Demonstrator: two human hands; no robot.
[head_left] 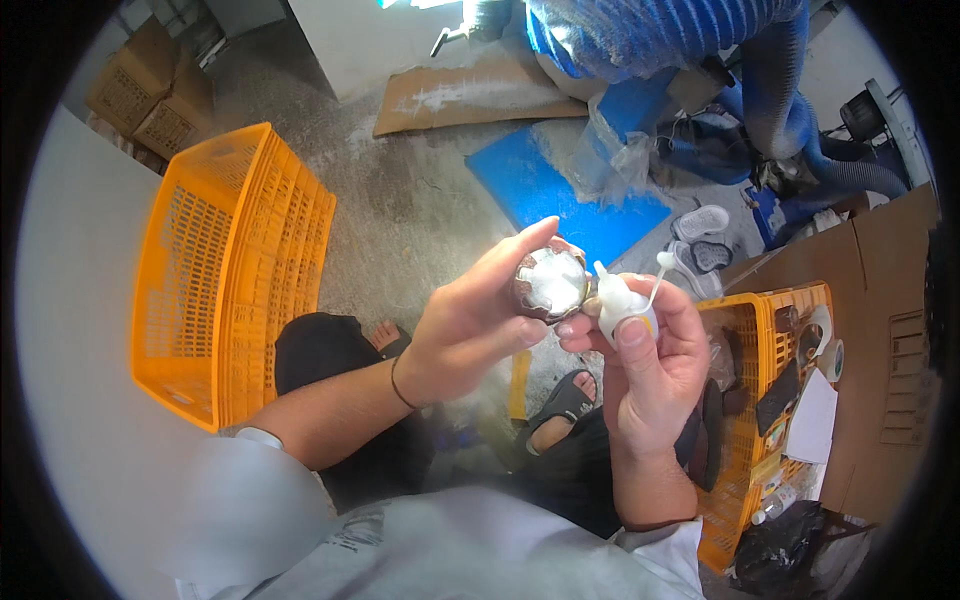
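round part (549,280): brown, glossy, white-coated face | squeeze bottle (622,307): smooth white plastic | crate (232,270): orange plastic lattice | floor (420,200): rough grey concrete

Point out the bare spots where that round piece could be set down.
Bare concrete floor lies between the empty orange crate on the left and the blue sheet. The right orange crate is crowded with items. The left hand holds the round piece; the right hand grips a small white bottle.
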